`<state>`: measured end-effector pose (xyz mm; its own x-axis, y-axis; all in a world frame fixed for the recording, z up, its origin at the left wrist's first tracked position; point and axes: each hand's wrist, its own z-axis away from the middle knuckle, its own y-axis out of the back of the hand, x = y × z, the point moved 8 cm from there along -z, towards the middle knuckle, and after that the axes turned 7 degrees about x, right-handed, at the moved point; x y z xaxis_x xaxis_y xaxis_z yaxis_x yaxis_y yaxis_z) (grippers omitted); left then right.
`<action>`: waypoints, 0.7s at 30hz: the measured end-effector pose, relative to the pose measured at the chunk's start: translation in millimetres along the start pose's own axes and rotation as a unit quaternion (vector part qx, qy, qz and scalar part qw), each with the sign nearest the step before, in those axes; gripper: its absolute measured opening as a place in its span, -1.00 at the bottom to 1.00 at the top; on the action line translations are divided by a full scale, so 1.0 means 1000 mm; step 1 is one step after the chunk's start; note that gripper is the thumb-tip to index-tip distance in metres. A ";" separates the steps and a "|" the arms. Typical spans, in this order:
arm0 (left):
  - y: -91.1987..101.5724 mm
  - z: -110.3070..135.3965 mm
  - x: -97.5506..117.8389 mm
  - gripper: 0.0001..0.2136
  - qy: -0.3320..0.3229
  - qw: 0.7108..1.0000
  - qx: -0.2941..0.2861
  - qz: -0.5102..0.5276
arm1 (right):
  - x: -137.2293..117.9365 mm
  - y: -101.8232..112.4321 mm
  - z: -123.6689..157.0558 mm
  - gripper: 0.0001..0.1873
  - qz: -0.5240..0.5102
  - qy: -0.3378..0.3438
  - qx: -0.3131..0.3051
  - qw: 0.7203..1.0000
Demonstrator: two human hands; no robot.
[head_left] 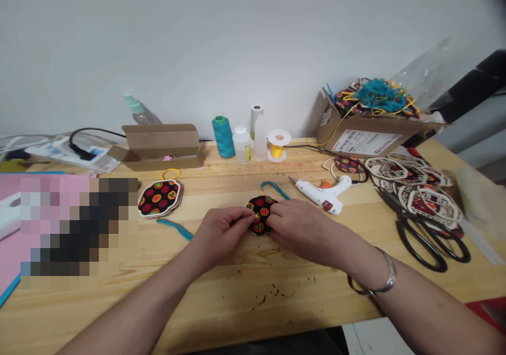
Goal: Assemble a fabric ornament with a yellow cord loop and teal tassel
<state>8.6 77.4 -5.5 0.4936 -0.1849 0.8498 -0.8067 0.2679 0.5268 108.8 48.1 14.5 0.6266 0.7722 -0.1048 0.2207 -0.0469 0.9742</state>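
In front of me on the table lies a black fabric pendant [260, 227] with red, orange and green round motifs. My left hand [221, 234] is closed in a pinch at its left side, thumb and forefinger at a short bit of yellow cord [256, 216] on its face. Across from it, my right hand [304, 231] has its fingers curled over the pendant's right edge; its fingertips are partly hidden. A teal tassel [274, 188] and a thin yellow loop extend behind the pendant. To the left rests a stack of matching pendants [159, 198] with a teal tassel.
A white glue gun [324, 193] and black scissors [421, 234] lie at right, near cut-out pieces [429, 203]. Behind stand a teal thread cone [223, 138], a glue bottle [242, 145], a yellow cord spool [277, 151], an open narrow box [162, 147] and a filled carton [363, 138].
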 end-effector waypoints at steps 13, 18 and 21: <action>0.011 -0.004 -0.001 -0.79 -0.021 0.996 0.081 -0.020 | 0.020 -0.003 -0.009 -0.87 0.036 -0.012 0.050 0.998; 0.006 -0.005 0.002 -0.78 -0.048 0.996 0.061 -0.052 | 0.016 -0.002 -0.011 -0.85 0.043 -0.012 0.046 0.998; 0.004 -0.006 0.000 -0.78 -0.048 0.995 0.056 -0.062 | 0.014 -0.001 -0.011 -0.85 0.041 -0.016 0.049 0.998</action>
<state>7.2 84.4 -3.1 0.5630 -0.3019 0.7693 -0.7751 0.1303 0.6183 109.4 65.8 14.4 0.6682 0.7432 -0.0328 0.2387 -0.1724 0.9557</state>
